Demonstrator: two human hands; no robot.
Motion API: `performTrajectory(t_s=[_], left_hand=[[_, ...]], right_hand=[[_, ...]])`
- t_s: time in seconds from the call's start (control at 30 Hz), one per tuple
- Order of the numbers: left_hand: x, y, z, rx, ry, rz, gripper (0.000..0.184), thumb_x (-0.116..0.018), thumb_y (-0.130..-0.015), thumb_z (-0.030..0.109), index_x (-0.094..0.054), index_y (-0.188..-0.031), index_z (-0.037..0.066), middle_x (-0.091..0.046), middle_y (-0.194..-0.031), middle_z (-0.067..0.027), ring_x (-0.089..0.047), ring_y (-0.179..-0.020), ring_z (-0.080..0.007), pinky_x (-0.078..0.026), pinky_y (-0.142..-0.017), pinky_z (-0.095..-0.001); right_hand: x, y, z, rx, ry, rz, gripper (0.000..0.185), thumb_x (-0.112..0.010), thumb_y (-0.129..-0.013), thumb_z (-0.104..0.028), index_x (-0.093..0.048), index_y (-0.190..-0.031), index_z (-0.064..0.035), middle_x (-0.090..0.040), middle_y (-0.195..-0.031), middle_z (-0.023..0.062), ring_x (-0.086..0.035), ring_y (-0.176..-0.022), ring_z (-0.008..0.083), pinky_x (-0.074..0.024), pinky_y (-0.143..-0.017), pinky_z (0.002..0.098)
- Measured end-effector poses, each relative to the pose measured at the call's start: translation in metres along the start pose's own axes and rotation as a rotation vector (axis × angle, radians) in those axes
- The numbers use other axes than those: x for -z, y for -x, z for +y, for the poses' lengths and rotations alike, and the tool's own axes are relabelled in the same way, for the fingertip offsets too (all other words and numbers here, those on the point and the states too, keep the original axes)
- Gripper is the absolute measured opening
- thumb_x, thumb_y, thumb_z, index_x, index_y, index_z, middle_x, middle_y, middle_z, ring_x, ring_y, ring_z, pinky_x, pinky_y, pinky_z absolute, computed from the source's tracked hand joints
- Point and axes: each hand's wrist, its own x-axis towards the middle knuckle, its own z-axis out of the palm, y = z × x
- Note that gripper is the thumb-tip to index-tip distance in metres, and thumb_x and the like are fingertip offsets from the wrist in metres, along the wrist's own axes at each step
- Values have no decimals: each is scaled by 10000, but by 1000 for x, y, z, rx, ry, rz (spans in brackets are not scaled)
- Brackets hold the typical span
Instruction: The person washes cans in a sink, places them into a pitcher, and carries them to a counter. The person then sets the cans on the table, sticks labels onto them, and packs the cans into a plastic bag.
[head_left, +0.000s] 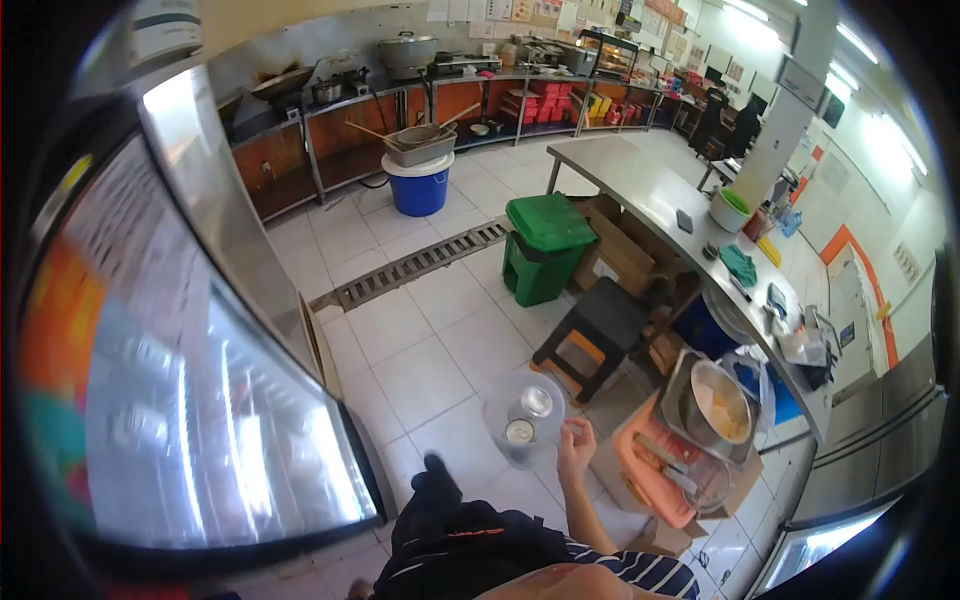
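Head view: right hand (pixel 575 447), nearer one, fingers narrowed at right edge of clear container (pixel 524 456); cannot tell whether gripping. Left hand out of view. Container just left of right hand, two cans (pixel 519 432) showing within, lined roughly fore-and-aft; green bin (pixel 548 225) beyond.

At one o'clock we see a green plastic bin (pixel 543 262); at eleven, a round blue bucket (pixel 418 192); at five, silvery round containers (pixel 536 402) and our navy-and-white striped sleeve (pixel 650 574).
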Motion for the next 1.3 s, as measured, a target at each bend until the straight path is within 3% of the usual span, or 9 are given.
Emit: performTrajectory(t_s=[0.17,0.4,0.67,0.8,0.87,0.93,1.03,1.17,1.3], left_hand=[[69,-90,134,11,69,53,319,-502,-748,272,-557,-909,2,-559,-946,-202,-527,-904,-344,-418,-790,-405],[273,-444,454,-552,-360,85,307,-468,-745,250,-555,-942,31,-553,-949,-214,-529,-880,-367,-430,-759,-415],[550,-564,868,-790,536,527,242,-532,-781,227,-540,-943,48,-593,-786,-128,-569,-763,-236,-438,-689,-330],[544,-662,893,-650,293,128,226,-513,-785,248,-521,-871,39,-539,-686,-66,-491,-580,-135,-419,-554,-290],[544,-691,902,-422,-102,-66,367,-504,-762,360,-600,-859,19,-600,-900,-155,-579,-826,-277,-442,-726,-344],[534,-669,952,-326,-160,303,490,-502,-722,427,-586,-951,2,-577,-958,-198,-560,-898,-312,-433,-763,-374],[574,-766,1036,39,-224,-351,484,-507,-723,475,-612,-859,23,-594,-886,-179,-578,-828,-310,-437,-712,-412],[566,-939,1249,-602,-569,-170,521,-517,-709,459,-560,-954,1,-554,-975,-216,-534,-925,-331,-421,-789,-409],[618,-940,1536,-930,-467,-118,436,-503,-757,361,-520,-1047,37,-540,-1041,-181,-506,-973,-327,-397,-836,-392]], right_hand=[[-109,-170,24,45,-41,12,53,-508,-783,-29,-508,-836,-30,-509,-716,-12,-456,-666,33,-355,-565,171],[-176,-370,30,137,152,183,65,-507,-788,-17,-487,-850,-17,-483,-582,-27,-432,-487,10,-289,-413,154],[-261,-651,101,184,189,389,53,-528,-758,4,-486,-786,-11,-478,-655,-10,-438,-523,12,-312,-440,155],[-335,-808,69,241,109,435,52,-530,-765,-26,-487,-792,-17,-479,-679,-8,-404,-512,4,-283,-430,151],[-352,-891,82,227,-87,395,61,-528,-770,-45,-486,-808,-20,-483,-684,-10,-396,-511,6,-289,-434,151],[-370,-970,101,394,-160,431,59,-517,-780,-56,-481,-815,-25,-484,-668,-18,-386,-499,7,-286,-429,151],[-412,-1044,79,198,-198,507,44,-494,-794,-69,-472,-828,-50,-479,-614,-31,-340,-416,0,-224,-344,150],[-425,-1139,84,198,-105,589,62,-509,-797,-126,-473,-828,-86,-399,-551,-71,-292,-388,-14,-180,-324,140],[-440,-1201,76,149,-133,898,72,-507,-799,-146,-476,-836,-92,-400,-546,-69,-289,-380,-11,-177,-316,139]])
